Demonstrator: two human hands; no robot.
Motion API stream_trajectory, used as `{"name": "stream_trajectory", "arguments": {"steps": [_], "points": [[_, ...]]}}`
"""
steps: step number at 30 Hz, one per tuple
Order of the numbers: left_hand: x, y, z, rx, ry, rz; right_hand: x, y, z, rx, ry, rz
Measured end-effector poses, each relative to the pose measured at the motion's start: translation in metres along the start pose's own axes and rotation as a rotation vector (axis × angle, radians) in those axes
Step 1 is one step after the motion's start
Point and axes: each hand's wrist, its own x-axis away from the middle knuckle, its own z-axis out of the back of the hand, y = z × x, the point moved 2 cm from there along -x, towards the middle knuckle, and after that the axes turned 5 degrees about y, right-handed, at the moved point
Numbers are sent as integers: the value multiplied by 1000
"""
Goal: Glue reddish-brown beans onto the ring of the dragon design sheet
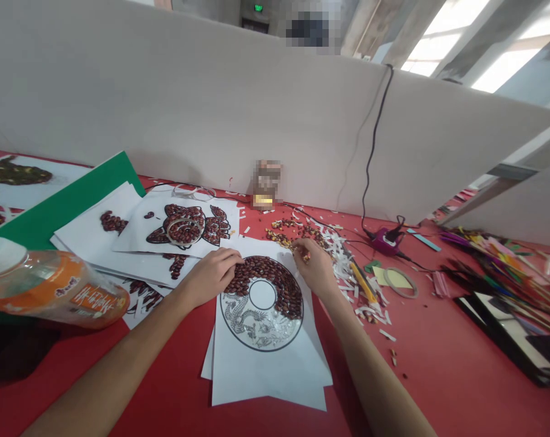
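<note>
A white sheet (266,364) printed with a ring-shaped dragon design (261,315) lies on the red table. Dark red beans (284,285) cover the ring's upper half. My left hand (211,276) rests on the ring's upper left edge, fingertips pressing on the beans. My right hand (314,264) sits at the sheet's upper right corner, fingers curled around a few small beans, beside a loose bean pile (288,233).
Other bean-covered sheets (184,227) and a tape ring lie at left on a green board (65,203). An orange drink bottle (51,288) lies near left. Paper scraps, a tape roll (400,282), a purple glue gun (387,240) with cord, and coloured sticks (507,261) fill the right.
</note>
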Motion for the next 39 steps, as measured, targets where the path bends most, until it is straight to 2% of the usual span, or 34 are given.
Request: {"name": "stream_trajectory", "arguments": {"steps": [9, 15, 19, 26, 31, 35, 39], "points": [[-1, 0, 0, -7, 16, -15, 2, -12, -12, 171, -168, 35], [-1, 2, 1, -11, 16, -5, -2, -15, -20, 239, -195, 30], [0, 1, 0, -12, 10, -4, 0, -13, -19, 186, -169, 11], [0, 1, 1, -10, 16, -5, 8, -3, 16, -67, -106, -82], [0, 2, 2, 0, 9, -5, 35, 0, 41, -450, -172, -299], [0, 1, 1, -1, 9, -9, 64, 6, 60, -411, -213, -360], [1, -1, -2, 3, 15, -9, 83, 13, 72, -336, -152, -342]]}}
